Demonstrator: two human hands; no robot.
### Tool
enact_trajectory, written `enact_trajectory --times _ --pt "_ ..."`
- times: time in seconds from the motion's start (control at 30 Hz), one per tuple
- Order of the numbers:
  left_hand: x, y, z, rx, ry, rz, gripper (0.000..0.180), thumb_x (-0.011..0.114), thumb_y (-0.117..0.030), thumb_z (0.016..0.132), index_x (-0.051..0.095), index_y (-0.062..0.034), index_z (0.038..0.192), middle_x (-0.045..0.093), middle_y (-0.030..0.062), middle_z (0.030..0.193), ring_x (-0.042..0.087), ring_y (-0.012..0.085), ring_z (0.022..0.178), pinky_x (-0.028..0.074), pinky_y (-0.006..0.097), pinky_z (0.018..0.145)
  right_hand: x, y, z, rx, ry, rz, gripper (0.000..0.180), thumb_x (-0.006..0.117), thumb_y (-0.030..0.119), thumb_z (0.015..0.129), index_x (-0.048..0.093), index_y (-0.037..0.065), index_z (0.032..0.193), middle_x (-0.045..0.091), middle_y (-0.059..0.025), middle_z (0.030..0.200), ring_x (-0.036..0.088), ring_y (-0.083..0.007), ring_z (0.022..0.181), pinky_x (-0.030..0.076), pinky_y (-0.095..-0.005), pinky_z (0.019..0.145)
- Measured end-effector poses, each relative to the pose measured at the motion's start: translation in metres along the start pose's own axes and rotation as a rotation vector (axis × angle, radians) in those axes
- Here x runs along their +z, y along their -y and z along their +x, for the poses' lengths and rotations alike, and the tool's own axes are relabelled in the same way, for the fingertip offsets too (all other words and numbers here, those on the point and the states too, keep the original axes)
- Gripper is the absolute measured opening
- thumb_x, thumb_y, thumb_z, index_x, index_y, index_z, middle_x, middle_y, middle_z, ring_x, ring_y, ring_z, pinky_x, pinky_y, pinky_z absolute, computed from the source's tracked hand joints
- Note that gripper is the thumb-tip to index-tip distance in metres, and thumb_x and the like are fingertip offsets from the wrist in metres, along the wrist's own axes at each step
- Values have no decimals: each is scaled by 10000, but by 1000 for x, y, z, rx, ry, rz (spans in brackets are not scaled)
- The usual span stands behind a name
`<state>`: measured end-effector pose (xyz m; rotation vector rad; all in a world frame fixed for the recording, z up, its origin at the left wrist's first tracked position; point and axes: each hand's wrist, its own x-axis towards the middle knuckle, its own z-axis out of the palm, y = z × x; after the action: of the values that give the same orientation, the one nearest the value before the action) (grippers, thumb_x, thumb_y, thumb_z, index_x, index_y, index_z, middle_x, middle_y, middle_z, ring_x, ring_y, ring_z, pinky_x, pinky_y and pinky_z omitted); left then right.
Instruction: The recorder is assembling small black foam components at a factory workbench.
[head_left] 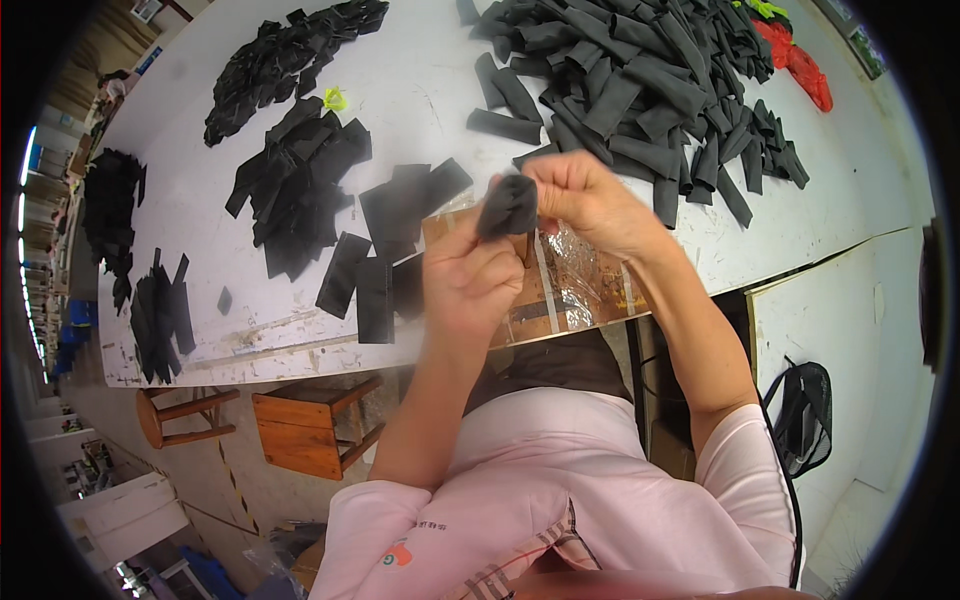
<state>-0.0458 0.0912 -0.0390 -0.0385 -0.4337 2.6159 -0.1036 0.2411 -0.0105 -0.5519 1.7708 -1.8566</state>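
A small black fabric piece (510, 207), bunched or rolled, is held up over the near edge of the table. My left hand (472, 282) grips it from below, its fingers curled in. My right hand (592, 200) pinches its right side between thumb and fingers. Below my hands lies a brown board (590, 285) partly covered with clear plastic. Flat black fabric strips (375, 298) lie loose to the left of my left hand. Beyond my right hand rises a big heap of rolled black fabric tubes (630, 80).
More black fabric piles (290, 190) spread over the left of the white table (430, 90). A red plastic bag (803, 72) sits at the far right. Two wooden stools (297, 435) stand below the table's left edge. A black mesh bag (803, 420) hangs at the right.
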Motion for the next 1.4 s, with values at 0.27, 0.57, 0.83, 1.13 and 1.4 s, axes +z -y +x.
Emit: enact_trajectory --times 0.27,0.57,0.83,1.13,1.4 --pt "23 29 6 692 -246 1568 297 515 -10 808 471 -1 1101 585 80 863 548 106 750 425 176 648 -14 -25 -14 -22 -27 95 289 548 297 819 538 20 739 492 -9 630 461 -78 565 372 -205 511" --pt "34 31 3 934 18 1704 73 566 48 741 576 14 804 593 45 800 536 103 709 431 214 646 10 45 -37 -458 -126 -1111 182 586 182 738 545 6 760 494 -94 635 488 -241 567 402 -290 543" --pt "-3 21 1 819 -195 1726 62 577 -21 774 569 6 829 597 46 827 531 87 740 431 223 687 4 -10 -33 -454 -187 -865 198 567 222 757 583 25 768 538 -132 618 531 -300 593 414 -369 537" --pt "16 30 6 602 -184 1761 94 533 26 775 556 34 866 582 63 823 551 133 753 440 249 698 7 -26 -36 -353 -214 -663 270 516 246 816 540 10 685 539 -129 600 523 -295 575 412 -365 531" --pt "30 27 18 576 -16 1935 124 609 -12 712 570 29 822 575 43 754 509 65 632 413 206 568 7 -25 -39 -369 -200 -829 266 490 215 831 557 -9 703 558 -138 669 538 -299 606 432 -352 554"
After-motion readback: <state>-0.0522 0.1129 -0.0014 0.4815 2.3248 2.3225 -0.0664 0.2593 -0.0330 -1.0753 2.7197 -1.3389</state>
